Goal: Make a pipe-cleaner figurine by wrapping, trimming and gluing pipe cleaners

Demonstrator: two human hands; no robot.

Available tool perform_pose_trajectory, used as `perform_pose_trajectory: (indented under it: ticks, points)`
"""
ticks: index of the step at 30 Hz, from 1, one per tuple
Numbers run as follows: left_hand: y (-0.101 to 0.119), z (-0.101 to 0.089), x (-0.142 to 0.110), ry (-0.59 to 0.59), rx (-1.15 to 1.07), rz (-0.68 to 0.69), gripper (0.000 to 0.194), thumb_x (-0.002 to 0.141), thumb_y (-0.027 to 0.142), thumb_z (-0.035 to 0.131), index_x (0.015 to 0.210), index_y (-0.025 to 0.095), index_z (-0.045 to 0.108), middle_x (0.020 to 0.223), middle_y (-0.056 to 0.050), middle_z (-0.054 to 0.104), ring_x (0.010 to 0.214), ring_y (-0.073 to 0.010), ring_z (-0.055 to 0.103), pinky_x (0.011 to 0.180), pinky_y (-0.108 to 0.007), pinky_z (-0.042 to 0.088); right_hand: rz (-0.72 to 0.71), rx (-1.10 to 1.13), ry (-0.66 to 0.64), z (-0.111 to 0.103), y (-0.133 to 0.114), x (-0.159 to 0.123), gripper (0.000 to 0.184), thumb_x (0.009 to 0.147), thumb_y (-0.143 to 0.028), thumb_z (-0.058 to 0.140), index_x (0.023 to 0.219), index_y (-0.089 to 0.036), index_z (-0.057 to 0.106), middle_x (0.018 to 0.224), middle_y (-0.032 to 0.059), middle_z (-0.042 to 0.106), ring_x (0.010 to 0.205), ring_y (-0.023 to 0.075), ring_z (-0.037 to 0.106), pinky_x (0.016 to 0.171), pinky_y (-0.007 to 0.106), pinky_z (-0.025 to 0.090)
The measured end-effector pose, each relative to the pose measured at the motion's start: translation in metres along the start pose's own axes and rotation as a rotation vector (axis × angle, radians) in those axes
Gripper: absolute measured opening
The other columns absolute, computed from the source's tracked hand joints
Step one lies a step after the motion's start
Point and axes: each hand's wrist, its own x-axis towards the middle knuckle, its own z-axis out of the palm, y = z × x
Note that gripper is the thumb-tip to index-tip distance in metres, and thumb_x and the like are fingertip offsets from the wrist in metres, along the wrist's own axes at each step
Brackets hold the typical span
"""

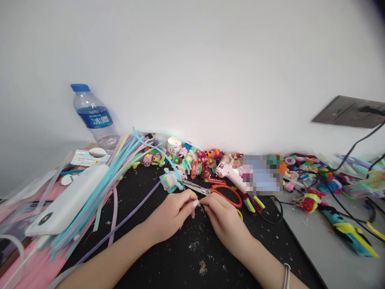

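Observation:
My left hand [176,210] and my right hand [223,216] meet over the black mat [156,261], thumbs and fingers pinched close together. Between the fingertips there may be a tiny pale piece, too small and covered to make out. Just beyond them lie scissors with red-orange handles [230,193], blades pointing left. A pastel striped figure of fuzzy stems [171,180] rests near the blade tips, beyond my left hand. Under my left forearm runs a purple fuzzy stem [128,216]. A pink glue gun [233,176] lies past the scissors.
Pastel fuzzy stems [99,192] are heaped at left beside a white phone [69,200]. A water bottle [94,116] leans at the wall. Small colourful figures [200,168] and a paper cup [174,145] line the back. Black cables [339,200] cross the right side below a socket plate [345,112].

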Motion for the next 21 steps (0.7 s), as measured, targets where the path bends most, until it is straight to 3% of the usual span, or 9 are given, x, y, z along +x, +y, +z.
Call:
perform_pose_trajectory:
  ticks: [4,10,16,21]
  points:
    - [-0.001,-0.001,0.0,-0.022,0.054,0.011,0.023,0.09,0.025,0.037,0.074,0.018,0.052,0.052,0.006,0.048,0.045,-0.0084,0.044,0.054,-0.02,0.035,-0.006,-0.003,0.018,-0.001,0.004,0.001,0.02,0.092,-0.013,0.039,0.096,-0.018,0.058,0.086,0.0048,0.059,0.079,0.0166,0.057,0.07,0.029,0.047]
    - [-0.003,-0.001,0.001,0.002,0.036,0.019,0.018,0.089,0.025,0.04,0.084,0.018,0.055,0.068,0.003,0.058,0.05,-0.0083,0.047,0.054,-0.02,0.037,-0.025,-0.019,0.023,-0.003,0.005,0.001,0.021,0.093,-0.015,0.039,0.096,-0.018,0.06,0.086,0.0057,0.06,0.079,0.0167,0.057,0.07,0.029,0.049]
    - [-0.002,-0.002,0.0,-0.033,0.072,0.041,0.024,0.09,0.024,0.038,0.073,0.018,0.054,0.053,0.006,0.049,0.044,-0.008,0.045,0.052,-0.019,0.037,-0.046,-0.027,-0.014,-0.004,0.002,0.001,0.022,0.092,-0.016,0.04,0.097,-0.019,0.061,0.088,0.0058,0.062,0.082,0.0175,0.058,0.072,0.03,0.049]
    - [-0.009,-0.003,0.003,0.101,-0.02,0.006,0.026,0.09,0.031,0.038,0.074,0.017,0.053,0.056,0.005,0.051,0.04,-0.007,0.045,0.048,-0.02,0.037,0.045,-0.067,0.142,-0.01,0.005,0.001,0.02,0.088,-0.015,0.042,0.102,-0.019,0.056,0.096,0.0079,0.061,0.092,0.0198,0.056,0.081,0.035,0.048]
